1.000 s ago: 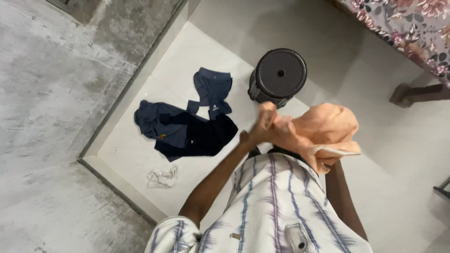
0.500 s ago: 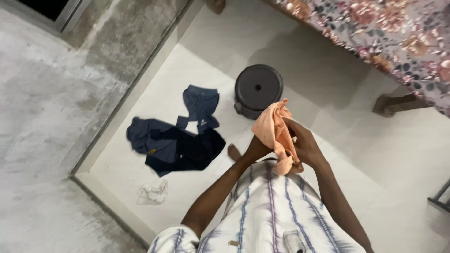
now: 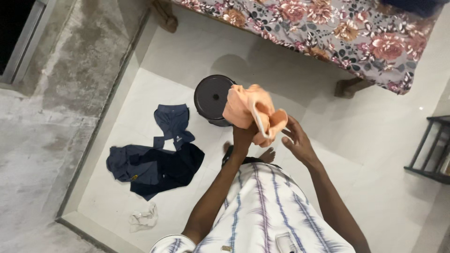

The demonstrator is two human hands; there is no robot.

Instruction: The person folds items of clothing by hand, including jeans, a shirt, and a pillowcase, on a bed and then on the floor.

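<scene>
A bunched peach-orange garment (image 3: 251, 110) with a white edge is held up in front of my chest by my left hand (image 3: 243, 137), which grips it from below. Just to the right of it is my right hand (image 3: 296, 140), its fingers spread and its fingertips close to the cloth's lower corner. I stand on a white tiled floor (image 3: 375, 140) and look down over my striped white shirt (image 3: 267, 211). My bare feet (image 3: 267, 154) show below the garment.
A dark round stool (image 3: 211, 98) stands just behind the garment. Dark blue clothes (image 3: 154, 166) and shorts (image 3: 173, 122) lie on the floor to the left, with a small white crumpled cloth (image 3: 144, 218) nearer. A bed with a floral sheet (image 3: 328, 28) runs along the top. A dark metal rack (image 3: 433, 150) stands right.
My right hand has let go of the garment and spread its fingers. My left hand has lifted the bunched cloth higher. The view has tilted up toward the bed.
</scene>
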